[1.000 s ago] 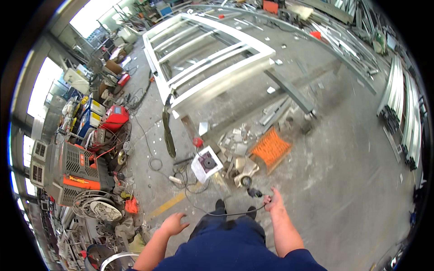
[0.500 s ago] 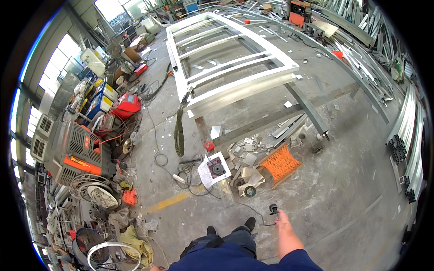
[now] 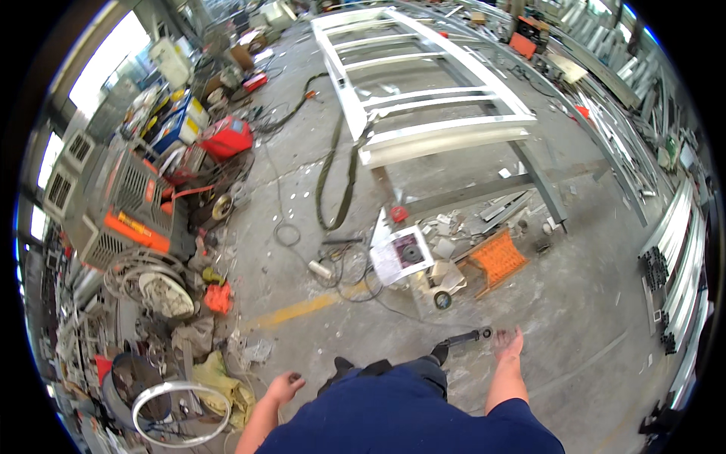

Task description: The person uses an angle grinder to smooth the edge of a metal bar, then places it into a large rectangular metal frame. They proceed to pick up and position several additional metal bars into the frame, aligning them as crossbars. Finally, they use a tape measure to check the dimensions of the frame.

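My right hand [image 3: 508,345] is held out over the floor, empty, with its fingers spread. Just left of it is a black corded power tool [image 3: 463,338], which looks like an angle grinder with a small round head, lying by my right foot. My left hand [image 3: 284,387] hangs low at my left side, loosely curled with thumb and fingers apart; I see nothing in it. Ahead stands a large white metal frame [image 3: 446,138] with crossbars, raised on grey beams [image 3: 546,193]. A dark green sling [image 3: 327,185] hangs from its near left corner.
A printed white sheet [image 3: 393,261] with a dark disc on it lies ahead, beside scraps and an orange mesh piece [image 3: 497,261]. Loose cable [image 3: 281,227] crosses the floor. An orange-grey machine [image 3: 140,219] stands left; long metal profiles [image 3: 677,234] are stacked right.
My right hand has let go of the power tool, which now lies by my foot, and has opened. My left hand has come fully into view. The view has shifted, moving the scene rightward.
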`<state>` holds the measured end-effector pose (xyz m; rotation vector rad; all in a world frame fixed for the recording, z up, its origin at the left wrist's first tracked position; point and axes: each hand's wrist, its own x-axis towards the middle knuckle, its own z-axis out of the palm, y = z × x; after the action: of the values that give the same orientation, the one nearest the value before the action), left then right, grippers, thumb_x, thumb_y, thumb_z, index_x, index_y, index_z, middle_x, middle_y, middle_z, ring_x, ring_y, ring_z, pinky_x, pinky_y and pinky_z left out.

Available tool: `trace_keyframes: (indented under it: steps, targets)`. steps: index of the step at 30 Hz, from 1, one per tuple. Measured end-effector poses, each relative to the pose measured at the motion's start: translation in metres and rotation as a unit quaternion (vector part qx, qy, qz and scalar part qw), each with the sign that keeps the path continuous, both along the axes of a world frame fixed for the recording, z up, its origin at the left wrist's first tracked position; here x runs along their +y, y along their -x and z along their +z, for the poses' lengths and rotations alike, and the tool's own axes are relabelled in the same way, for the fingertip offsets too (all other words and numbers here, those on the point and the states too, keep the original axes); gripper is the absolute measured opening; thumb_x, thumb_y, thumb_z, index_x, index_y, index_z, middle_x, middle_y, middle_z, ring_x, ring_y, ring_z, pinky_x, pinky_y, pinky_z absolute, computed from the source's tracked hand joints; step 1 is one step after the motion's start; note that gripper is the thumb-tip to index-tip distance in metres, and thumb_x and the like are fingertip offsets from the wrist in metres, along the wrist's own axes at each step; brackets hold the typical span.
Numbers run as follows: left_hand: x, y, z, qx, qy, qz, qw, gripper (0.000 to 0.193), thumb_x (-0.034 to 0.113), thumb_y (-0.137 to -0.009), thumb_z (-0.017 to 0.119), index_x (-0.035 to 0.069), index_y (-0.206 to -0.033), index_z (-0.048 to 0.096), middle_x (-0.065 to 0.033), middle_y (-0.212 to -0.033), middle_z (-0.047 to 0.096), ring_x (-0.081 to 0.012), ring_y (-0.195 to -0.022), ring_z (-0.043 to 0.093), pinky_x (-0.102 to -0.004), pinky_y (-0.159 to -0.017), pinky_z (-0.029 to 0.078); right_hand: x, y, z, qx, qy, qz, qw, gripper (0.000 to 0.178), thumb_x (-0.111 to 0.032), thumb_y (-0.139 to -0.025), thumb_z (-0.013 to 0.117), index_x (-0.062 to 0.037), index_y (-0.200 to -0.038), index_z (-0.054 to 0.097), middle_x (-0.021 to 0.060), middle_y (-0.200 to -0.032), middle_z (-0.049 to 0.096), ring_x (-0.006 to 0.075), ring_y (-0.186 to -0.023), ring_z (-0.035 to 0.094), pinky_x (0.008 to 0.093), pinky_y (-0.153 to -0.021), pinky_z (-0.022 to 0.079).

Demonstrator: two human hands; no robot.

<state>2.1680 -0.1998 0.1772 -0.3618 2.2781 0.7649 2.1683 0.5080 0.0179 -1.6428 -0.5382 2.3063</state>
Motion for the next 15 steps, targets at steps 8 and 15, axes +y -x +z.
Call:
trace_keyframes:
  steps: [8,15]
  targets:
    - [-0.238,-0.113,-0.068,-0.026,0.082,0.150,0.985,0.044,0.037,-0.080,0.075,0.001,-0.106,0.071,-0.0213,-0.103,0.072,-0.0348,-0.097,0.069,-0.0419,-0.085,0.053,-0.186,0.048,0.065,-0.075,-0.097,0.213,0.969,0.061,-0.041,-0.094,0.060,0.0007,-0.135,0.045,0.0154,-0.119,0.055,0.0292,-0.108,0.056,0.0448,-0.100,0.046]
    - [-0.288,-0.116,-0.095,0.045,0.071,0.259,0.962,0.047,0.039,-0.080,0.075,-0.002,-0.102,0.072,-0.0251,-0.098,0.071,-0.0369,-0.094,0.069,-0.0433,-0.083,0.053,-0.263,0.100,0.076,-0.215,-0.237,0.605,0.729,0.045,-0.033,-0.093,0.064,-0.0006,-0.122,0.056,0.0162,-0.099,0.068,0.0235,-0.074,0.066,0.0388,-0.069,0.056]
